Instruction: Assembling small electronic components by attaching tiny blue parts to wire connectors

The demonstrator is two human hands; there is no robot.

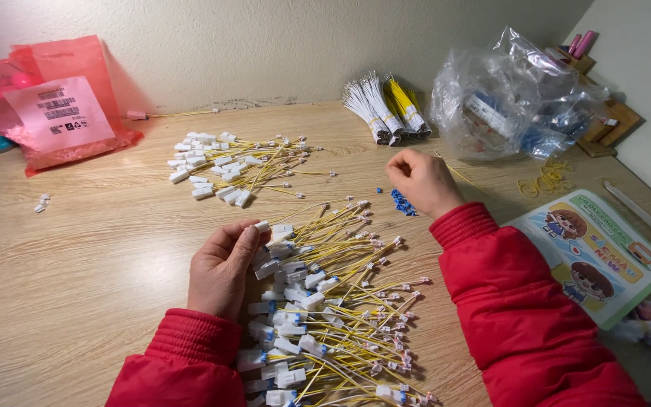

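Person assembling yellow wire leads with white connectors on a wooden table [77, 279]

The left hand [224, 267] has its fingers clamped on a white connector [262, 226] at the near pile of wire leads [325, 309]; the right hand [422, 181], fingers pinched together, picks at the small blue clips [401, 202]; judged, a clip is being fetched, and seating it calls for a fine pinch.
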